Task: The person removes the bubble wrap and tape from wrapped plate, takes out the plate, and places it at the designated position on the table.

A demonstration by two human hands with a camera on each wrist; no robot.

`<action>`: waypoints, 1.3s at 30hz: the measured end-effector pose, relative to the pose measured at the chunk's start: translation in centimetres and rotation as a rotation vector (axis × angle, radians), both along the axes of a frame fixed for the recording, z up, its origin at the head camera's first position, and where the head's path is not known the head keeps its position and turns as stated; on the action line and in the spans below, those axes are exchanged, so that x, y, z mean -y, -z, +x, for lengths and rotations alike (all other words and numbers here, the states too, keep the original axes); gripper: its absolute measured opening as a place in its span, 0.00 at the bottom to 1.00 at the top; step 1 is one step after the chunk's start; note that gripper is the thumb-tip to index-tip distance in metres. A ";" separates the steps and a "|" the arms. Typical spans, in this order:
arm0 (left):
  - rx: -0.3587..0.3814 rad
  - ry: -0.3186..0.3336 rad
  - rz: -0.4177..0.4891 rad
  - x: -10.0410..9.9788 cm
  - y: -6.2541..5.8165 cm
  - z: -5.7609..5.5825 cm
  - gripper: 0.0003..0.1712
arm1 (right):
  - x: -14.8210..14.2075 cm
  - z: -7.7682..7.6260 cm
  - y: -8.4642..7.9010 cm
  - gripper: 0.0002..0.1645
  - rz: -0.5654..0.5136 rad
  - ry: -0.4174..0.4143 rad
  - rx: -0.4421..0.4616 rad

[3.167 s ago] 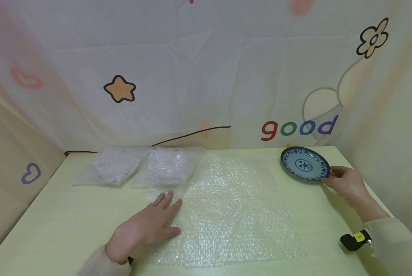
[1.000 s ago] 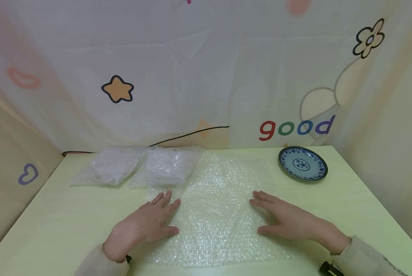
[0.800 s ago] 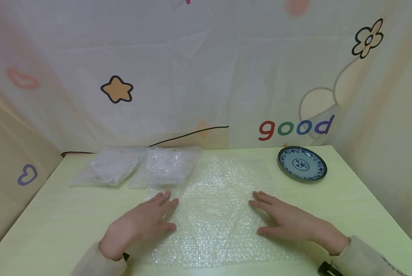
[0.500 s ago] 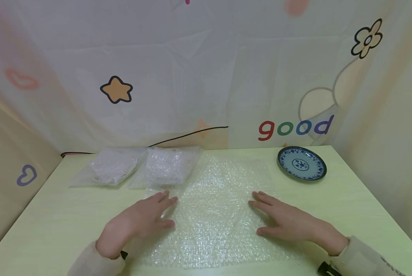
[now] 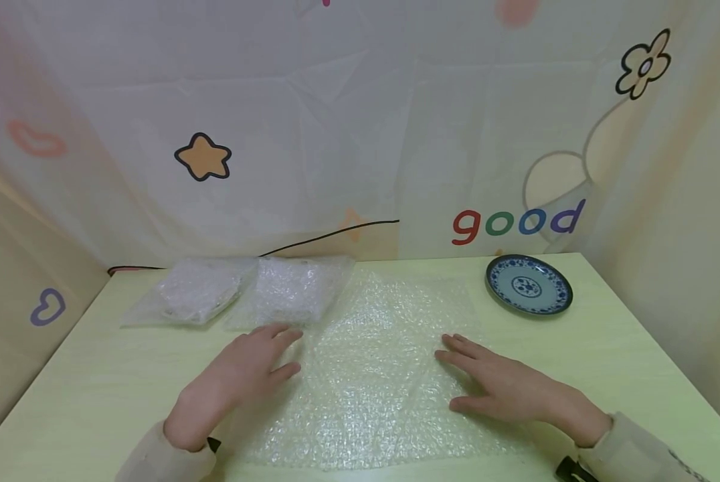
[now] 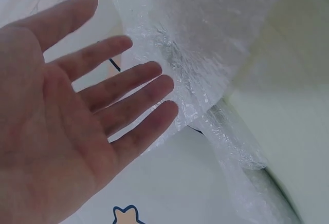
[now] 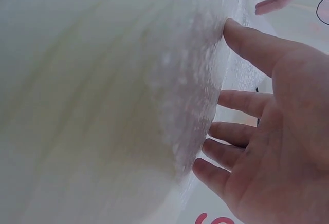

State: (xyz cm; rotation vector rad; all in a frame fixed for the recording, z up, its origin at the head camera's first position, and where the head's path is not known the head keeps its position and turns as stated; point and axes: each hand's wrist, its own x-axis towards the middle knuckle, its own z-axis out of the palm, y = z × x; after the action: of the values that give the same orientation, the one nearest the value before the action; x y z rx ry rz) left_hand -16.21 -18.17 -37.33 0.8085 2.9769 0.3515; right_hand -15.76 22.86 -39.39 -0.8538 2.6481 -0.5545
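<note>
A clear bubble wrap sheet (image 5: pixel 372 395) lies flat on the table in the head view. My right hand (image 5: pixel 510 388) is on its right side; in the right wrist view the fingertips (image 7: pixel 218 129) touch the wrap and the fingers are spread. Over the sheet's left edge hovers my left hand (image 5: pixel 230 378), its fingers loosely extended. The left wrist view shows that palm (image 6: pixel 61 126) holding nothing, apart from the wrap behind it. A blue-and-white patterned plate (image 5: pixel 527 286) with a dark rim sits at the back right, out of either hand's reach.
Two bubble-wrapped packets, one at the far left (image 5: pixel 200 288) and one beside it (image 5: pixel 290 288), lie along the table's back edge; the right one borders the sheet. A printed curtain (image 5: pixel 348 134) stands behind the pale table (image 5: pixel 95 395).
My right hand has let go of the plate and come left onto the bubble wrap, where it stays. My left hand has risen off the sheet and drawn slightly left.
</note>
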 end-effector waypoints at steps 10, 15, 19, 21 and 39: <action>-0.259 -0.163 0.160 0.0 -0.3 -0.4 0.18 | 0.0 0.0 0.1 0.48 0.014 0.018 0.008; -0.271 -0.299 0.245 0.4 -0.3 -0.6 0.18 | 0.1 0.1 0.0 0.49 0.021 0.027 0.019; -0.185 -0.393 0.251 0.8 -0.4 -0.6 0.22 | 0.2 0.2 -0.1 0.49 0.030 0.034 0.027; -0.125 -0.416 0.228 1.1 -0.4 -0.8 0.23 | 0.3 0.2 -0.2 0.49 0.034 0.039 0.030; 0.123 -0.304 0.156 3.0 1.0 -2.5 0.31 | 0.4 0.4 -0.3 0.49 0.046 0.050 0.040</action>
State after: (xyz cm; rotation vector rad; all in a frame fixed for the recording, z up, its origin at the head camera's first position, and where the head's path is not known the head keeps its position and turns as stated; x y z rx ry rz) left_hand -18.76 -21.14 -38.29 0.3243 2.9805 0.6258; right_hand -15.33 22.44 -39.10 -0.7579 2.6414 -0.5159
